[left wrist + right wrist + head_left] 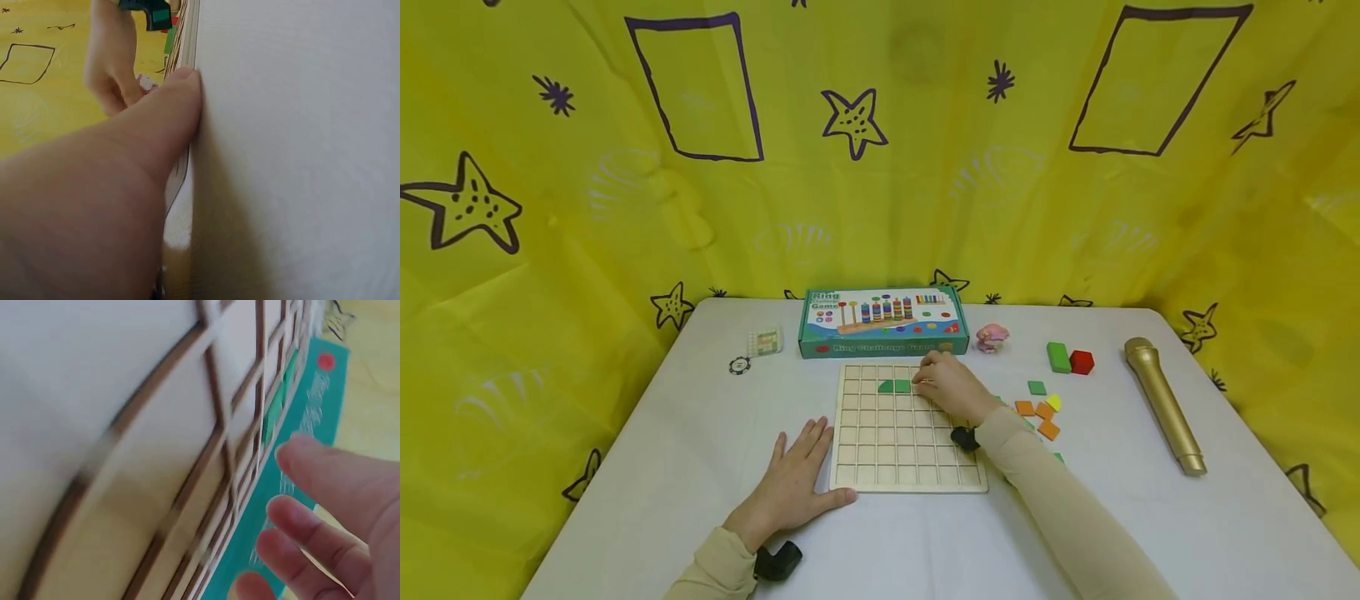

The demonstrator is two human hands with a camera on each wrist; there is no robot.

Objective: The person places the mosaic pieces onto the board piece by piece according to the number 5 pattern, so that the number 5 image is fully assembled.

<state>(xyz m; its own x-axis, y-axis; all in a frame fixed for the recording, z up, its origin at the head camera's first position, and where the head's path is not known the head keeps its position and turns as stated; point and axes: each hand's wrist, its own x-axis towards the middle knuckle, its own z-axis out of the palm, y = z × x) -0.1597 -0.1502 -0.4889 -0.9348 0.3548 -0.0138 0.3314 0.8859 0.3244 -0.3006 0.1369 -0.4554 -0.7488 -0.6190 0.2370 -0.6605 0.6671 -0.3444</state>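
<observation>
A pale wooden grid board (pixel 876 454) lies on the white table. Two green pieces (pixel 893 387) sit side by side in its upper cells, one with a rounded edge, the other square. Over the board's upper right part is my right hand (pixel 951 387), its fingertips close beside the green square. The right wrist view shows its thumb (pixel 306 459) and fingers apart, bent loosely, with nothing visible between them. My left hand (pixel 797 483) rests flat at the board's lower left, fingers spread on the table and thumb (pixel 178 94) along the board's edge.
Right of the board are scattered orange tiles (pixel 1044 411), a green tile (pixel 1037 387), a yellow piece (pixel 1054 402), a green block (pixel 1058 357) and a red block (pixel 1082 362). A golden microphone (pixel 1165 404) lies farther right. Behind the board stand a game box (pixel 883 323) and a pink figure (pixel 992 337).
</observation>
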